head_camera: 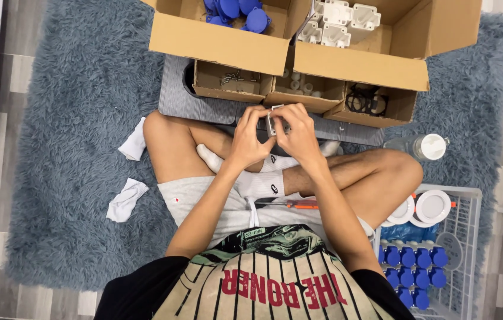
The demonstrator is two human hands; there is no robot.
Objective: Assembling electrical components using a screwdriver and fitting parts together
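Fingers (261,116) of both hands curl inward and pinch a small grey-white box-shaped part (272,121), held between them above the crossed legs and just in front of a row of small cardboard trays. The left hand (248,137) grips its left side and the right hand (300,135) covers its right side and top. Behind the hands, one tray of screws (232,77), one of small white pieces (302,86) and one of black rings (365,99) sit side by side. An orange-handled screwdriver (296,204) lies across the lap, and a white wire basket (468,237) with blue caps (412,268) stands at the person's right.
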